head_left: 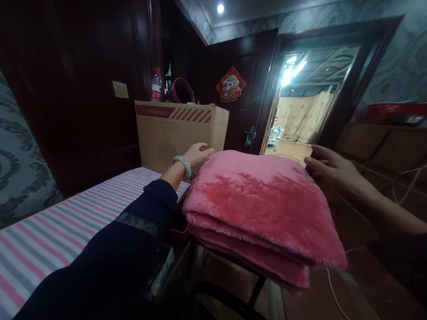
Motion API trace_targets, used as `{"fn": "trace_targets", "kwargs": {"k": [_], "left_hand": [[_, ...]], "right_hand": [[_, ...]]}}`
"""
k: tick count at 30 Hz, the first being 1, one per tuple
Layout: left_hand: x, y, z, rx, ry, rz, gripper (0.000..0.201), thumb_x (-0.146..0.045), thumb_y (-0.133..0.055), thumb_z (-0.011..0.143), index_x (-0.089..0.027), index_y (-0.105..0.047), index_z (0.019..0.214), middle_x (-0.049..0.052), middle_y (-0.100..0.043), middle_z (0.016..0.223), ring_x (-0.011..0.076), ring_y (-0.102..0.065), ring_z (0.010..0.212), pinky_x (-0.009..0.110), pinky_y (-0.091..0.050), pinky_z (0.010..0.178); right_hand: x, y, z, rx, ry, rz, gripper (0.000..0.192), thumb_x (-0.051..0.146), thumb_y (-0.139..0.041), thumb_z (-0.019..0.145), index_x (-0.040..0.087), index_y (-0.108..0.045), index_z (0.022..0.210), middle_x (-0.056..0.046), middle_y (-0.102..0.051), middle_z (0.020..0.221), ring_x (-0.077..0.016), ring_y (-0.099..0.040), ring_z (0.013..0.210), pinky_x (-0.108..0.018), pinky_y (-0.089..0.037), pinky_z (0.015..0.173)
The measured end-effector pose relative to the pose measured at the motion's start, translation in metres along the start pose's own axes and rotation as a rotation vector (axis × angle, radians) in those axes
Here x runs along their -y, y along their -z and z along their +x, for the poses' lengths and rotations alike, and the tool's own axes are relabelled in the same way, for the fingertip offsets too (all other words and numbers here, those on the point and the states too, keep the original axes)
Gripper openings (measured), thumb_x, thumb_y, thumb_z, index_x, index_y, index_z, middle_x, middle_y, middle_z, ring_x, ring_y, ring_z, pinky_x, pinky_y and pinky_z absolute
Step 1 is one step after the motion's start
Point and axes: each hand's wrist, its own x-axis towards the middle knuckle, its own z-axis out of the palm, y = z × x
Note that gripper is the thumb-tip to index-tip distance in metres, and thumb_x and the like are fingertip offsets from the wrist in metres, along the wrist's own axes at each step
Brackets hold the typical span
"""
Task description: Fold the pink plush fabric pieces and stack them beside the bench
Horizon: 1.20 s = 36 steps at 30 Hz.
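Beside striped bedding [70, 219], both hands (left hand [196, 154], right hand [329, 170]) flank folded pink blanket [261, 205].

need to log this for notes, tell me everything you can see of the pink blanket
The pink blanket looks plush and fleecy, folded into a flat stack of several layers whose edges show at the near side. It lies level on a dark frame beside the striped bed. The left hand touches its far left corner; the right hand is at its far right edge, fingers spread.

Both hands [198, 153] [332, 172] apparently at the folded pink blanket's [261, 205] far corners.
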Motion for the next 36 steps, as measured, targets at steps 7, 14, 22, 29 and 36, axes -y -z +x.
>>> {"fn": "trace_targets", "kwargs": {"k": [7, 14, 22, 29, 36], "left_hand": [[-0.06, -0.039, -0.02, 0.367, -0.332, 0.757, 0.071, -0.064, -0.042, 0.09, -0.027, -0.038, 0.15, 0.009, -0.028, 0.162, 0.0328, -0.017, 0.15, 0.059, -0.01, 0.118], [-0.021, -0.074, -0.023, 0.454, -0.382, 0.858, 0.065, -0.069, -0.038, 0.088, -0.031, -0.053, 0.139, 0.004, -0.052, 0.148, 0.031, -0.043, 0.137, 0.053, -0.028, 0.115], [-0.005, -0.08, -0.029, 0.371, -0.42, 0.873, 0.062, -0.063, -0.041, 0.091, -0.028, -0.052, 0.141, 0.005, -0.054, 0.145, 0.0338, -0.045, 0.133, 0.054, -0.032, 0.111], [-0.006, -0.076, -0.023, 0.388, -0.454, 0.822, 0.063, -0.062, -0.038, 0.092, -0.024, -0.054, 0.14, 0.006, -0.054, 0.146, 0.0282, -0.046, 0.135, 0.045, -0.032, 0.114], [-0.021, -0.043, -0.028, 0.439, -0.287, 0.846, 0.071, -0.066, -0.035, 0.091, -0.025, -0.04, 0.149, 0.008, -0.034, 0.16, 0.0326, -0.026, 0.148, 0.06, -0.018, 0.117]], "right_hand": [[0.055, -0.06, 0.011, 0.662, 0.582, -0.438, 0.071, 0.069, -0.048, 0.088, 0.029, -0.046, 0.147, -0.009, -0.048, 0.15, -0.0363, -0.044, 0.137, -0.058, -0.033, 0.113], [0.02, -0.084, -0.015, 0.842, 0.48, -0.505, 0.074, 0.072, -0.033, 0.092, 0.024, -0.047, 0.147, -0.009, -0.05, 0.148, -0.0353, -0.047, 0.135, -0.057, -0.034, 0.113], [0.018, -0.086, -0.022, 0.812, 0.482, -0.45, 0.063, 0.065, -0.034, 0.095, 0.029, -0.05, 0.144, -0.004, -0.054, 0.145, -0.0336, -0.052, 0.131, -0.054, -0.039, 0.11], [0.015, -0.086, -0.021, 0.791, 0.504, -0.443, 0.066, 0.067, -0.034, 0.094, 0.029, -0.048, 0.146, -0.005, -0.052, 0.147, -0.0335, -0.05, 0.133, -0.053, -0.036, 0.112], [0.013, -0.074, -0.005, 0.865, 0.46, -0.525, 0.083, 0.076, -0.034, 0.088, 0.022, -0.042, 0.15, -0.009, -0.042, 0.154, -0.0347, -0.039, 0.141, -0.053, -0.027, 0.118]]}}
